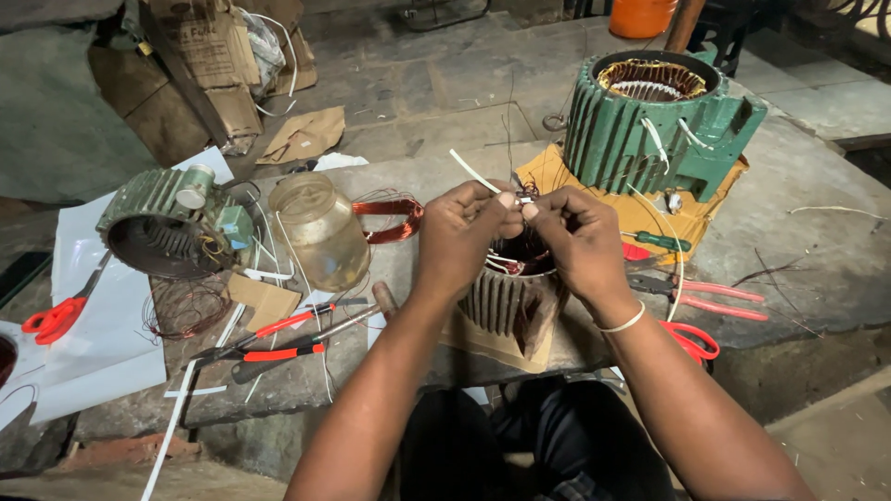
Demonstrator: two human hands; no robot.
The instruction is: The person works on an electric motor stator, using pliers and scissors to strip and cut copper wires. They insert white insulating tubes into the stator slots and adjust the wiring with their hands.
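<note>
- Two hands meet above a small ribbed motor stator (506, 301), which stands on the stone slab right in front of the person, its copper windings showing between the wrists.
- The left hand (459, 237) has its fingertips pressed together on a thin white sleeve (473, 172) that sticks up and to the left from the pinch.
- The right hand (580, 237) pinches the same spot from the other side, thumb and forefinger closed on the wire ends; a pale band sits on its wrist.
- Just left of the stator stands a clear plastic jar (320, 227), with a coil of copper wire (390, 215) behind it.
- Farther left lies a green motor housing (162, 223) on its side, on a white sheet (102, 343).
- Red-handled pliers (274, 339) lie on the slab near the left forearm.
- Behind the hands a large green stator (659, 121) stands upright on yellow card.
- Right of the right hand lie a green-handled screwdriver (664, 241), red-handled cutters (715, 299) and red scissors (691, 341).
- Another pair of red scissors (56, 318) lies at the far left.
</note>
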